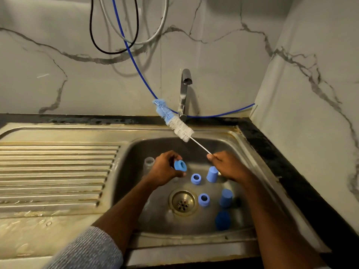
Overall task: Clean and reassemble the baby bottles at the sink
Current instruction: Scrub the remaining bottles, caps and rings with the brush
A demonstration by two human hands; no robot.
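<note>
Drainboard (58,171): ribbed steel, left of the basin.
Clear bottle (149,164): stands in the sink (240,136), just behind the left hand.
Left hand (165,168): fingers clamped on a blue collar ring (180,165), its opening facing up and to the right.
Loose parts: two blue rings (196,179) (203,199) and three blue caps (212,174) (226,198) (222,220) lie on the basin floor around the drain (183,202).
Bottle brush (174,122): white and blue bristles, raised near the tap (184,94), well apart from the ring.
Right hand (229,167): fingers pinched together on the brush's thin wire handle.
</note>
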